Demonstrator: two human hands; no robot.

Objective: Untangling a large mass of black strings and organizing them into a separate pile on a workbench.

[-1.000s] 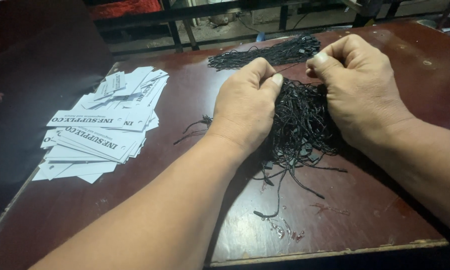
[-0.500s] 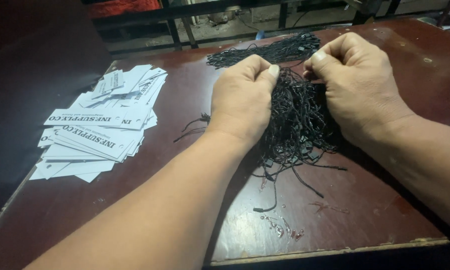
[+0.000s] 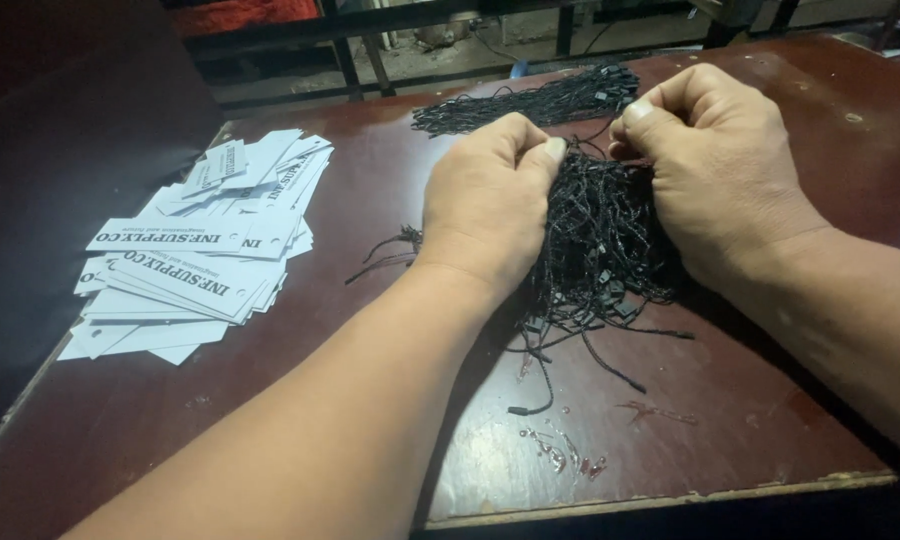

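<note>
Paper tags: we note a loose heap of white paper tags [image 3: 195,260] with dark print, fanned out on the left part of the table, well apart from both hands.
Second bundle: a flatter bundle of black cords [image 3: 530,103] lies at the far side, just beyond our knuckles; a few of its strands run toward the near pile.
Stray strands: a small black stray tuft [image 3: 390,247] lies just left of our left wrist; single cords with small end pieces trail toward the near edge.
In the way: our own fists cover the top of the near pile, so the pinch points are hidden.
Cord pile: the tangled pile of black cords [image 3: 595,250] sits between our two hands and partly under them.
Left hand: our left hand [image 3: 490,200] is curled into a fist, thumb pressed on strands at the pile's left upper edge.
Right hand: our right hand [image 3: 715,165] is likewise closed, fingers tucked, gripping strands at the pile's right upper edge.
Surface: a dark red-brown table [image 3: 770,420], glossy and scuffed, with small clear specks near the front edge.
Room: dim; black metal bars [image 3: 370,65] and a pale floor beyond the table.
</note>
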